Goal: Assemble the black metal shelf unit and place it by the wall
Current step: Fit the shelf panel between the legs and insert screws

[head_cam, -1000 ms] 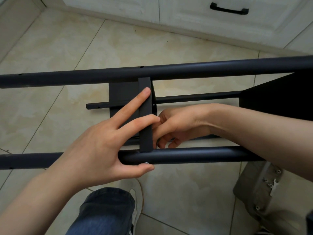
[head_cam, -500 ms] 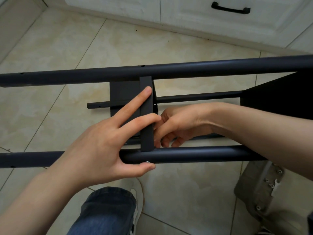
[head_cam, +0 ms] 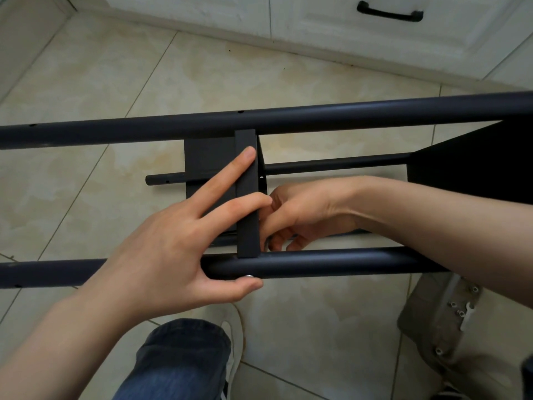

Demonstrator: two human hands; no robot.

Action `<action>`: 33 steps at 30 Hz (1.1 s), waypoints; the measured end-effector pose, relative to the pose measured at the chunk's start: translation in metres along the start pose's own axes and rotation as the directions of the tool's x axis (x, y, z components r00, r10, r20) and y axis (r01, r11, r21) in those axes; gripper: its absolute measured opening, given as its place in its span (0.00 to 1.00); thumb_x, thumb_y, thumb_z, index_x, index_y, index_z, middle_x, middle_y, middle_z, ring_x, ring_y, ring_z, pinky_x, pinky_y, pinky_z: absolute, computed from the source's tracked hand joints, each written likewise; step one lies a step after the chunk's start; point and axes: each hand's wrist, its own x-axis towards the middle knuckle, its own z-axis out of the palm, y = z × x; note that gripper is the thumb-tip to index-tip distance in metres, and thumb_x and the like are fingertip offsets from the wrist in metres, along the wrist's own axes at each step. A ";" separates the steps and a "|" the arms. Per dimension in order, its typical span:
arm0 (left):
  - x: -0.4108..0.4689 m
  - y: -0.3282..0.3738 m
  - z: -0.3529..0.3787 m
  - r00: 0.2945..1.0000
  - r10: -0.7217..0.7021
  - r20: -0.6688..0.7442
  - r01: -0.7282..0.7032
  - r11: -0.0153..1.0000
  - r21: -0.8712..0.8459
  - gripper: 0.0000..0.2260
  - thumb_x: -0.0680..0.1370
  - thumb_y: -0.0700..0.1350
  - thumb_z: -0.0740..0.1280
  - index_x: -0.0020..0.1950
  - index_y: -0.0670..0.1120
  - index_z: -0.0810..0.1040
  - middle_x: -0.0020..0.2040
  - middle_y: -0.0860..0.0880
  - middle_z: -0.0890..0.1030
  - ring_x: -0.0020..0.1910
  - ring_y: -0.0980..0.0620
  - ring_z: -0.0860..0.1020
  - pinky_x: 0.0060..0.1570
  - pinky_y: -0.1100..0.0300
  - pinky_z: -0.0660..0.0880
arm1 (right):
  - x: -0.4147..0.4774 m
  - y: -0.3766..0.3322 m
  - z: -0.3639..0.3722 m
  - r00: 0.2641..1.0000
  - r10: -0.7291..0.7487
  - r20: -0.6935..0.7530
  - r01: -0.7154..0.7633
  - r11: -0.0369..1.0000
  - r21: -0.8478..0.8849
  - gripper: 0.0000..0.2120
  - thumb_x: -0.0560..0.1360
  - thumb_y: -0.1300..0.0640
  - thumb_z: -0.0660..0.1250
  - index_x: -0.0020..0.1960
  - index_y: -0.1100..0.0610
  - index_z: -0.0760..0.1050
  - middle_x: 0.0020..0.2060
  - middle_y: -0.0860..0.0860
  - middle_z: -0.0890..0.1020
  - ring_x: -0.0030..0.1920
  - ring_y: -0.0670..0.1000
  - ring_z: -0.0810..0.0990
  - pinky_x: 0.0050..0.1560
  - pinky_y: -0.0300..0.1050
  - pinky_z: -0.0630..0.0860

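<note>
The black metal shelf unit lies on its side across the floor. Its near pole (head_cam: 331, 262) and far pole (head_cam: 288, 119) run left to right, with thinner poles (head_cam: 331, 164) below them. A small black shelf panel (head_cam: 246, 194) stands edge-up between the two upper poles. My left hand (head_cam: 173, 243) holds it: two fingers lie straight across the panel's edge, and the thumb hooks under the near pole at a silver screw head (head_cam: 248, 276). My right hand (head_cam: 300, 215) reaches between the poles, fingers curled behind the panel; what they hold is hidden. A larger black shelf (head_cam: 473, 166) is at right.
White cabinets (head_cam: 317, 27) with a black handle (head_cam: 389, 13) line the far side of the tiled floor. A beige bag (head_cam: 427, 336) with loose screws and a small wrench (head_cam: 467, 311) lies at lower right. My jeans-clad knee (head_cam: 178, 359) and shoe are below the frame.
Almost nothing has moved; my right hand's fingers have shifted slightly behind the panel, and my left hand keeps the same hold.
</note>
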 end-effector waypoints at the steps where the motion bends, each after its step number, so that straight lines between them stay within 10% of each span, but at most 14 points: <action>1: 0.000 0.000 0.000 1.000 0.001 0.000 -0.001 1.000 -0.002 0.34 0.69 0.67 0.67 0.73 0.59 0.67 0.83 0.59 0.48 0.47 0.45 0.84 0.33 0.52 0.81 | 0.000 0.000 0.000 1.000 0.003 0.003 -0.003 1.000 0.010 0.07 0.77 0.63 0.67 0.41 0.56 0.80 0.38 0.52 0.81 0.36 0.48 0.76 0.43 0.42 0.71; 33: 0.002 0.000 0.000 1.000 0.010 -0.012 -0.009 0.999 0.036 0.34 0.69 0.67 0.66 0.73 0.58 0.67 0.83 0.57 0.49 0.51 0.45 0.83 0.33 0.53 0.81 | -0.001 -0.001 -0.006 1.000 0.000 0.029 0.000 1.000 0.001 0.05 0.77 0.62 0.68 0.43 0.57 0.80 0.39 0.52 0.82 0.37 0.47 0.77 0.41 0.40 0.72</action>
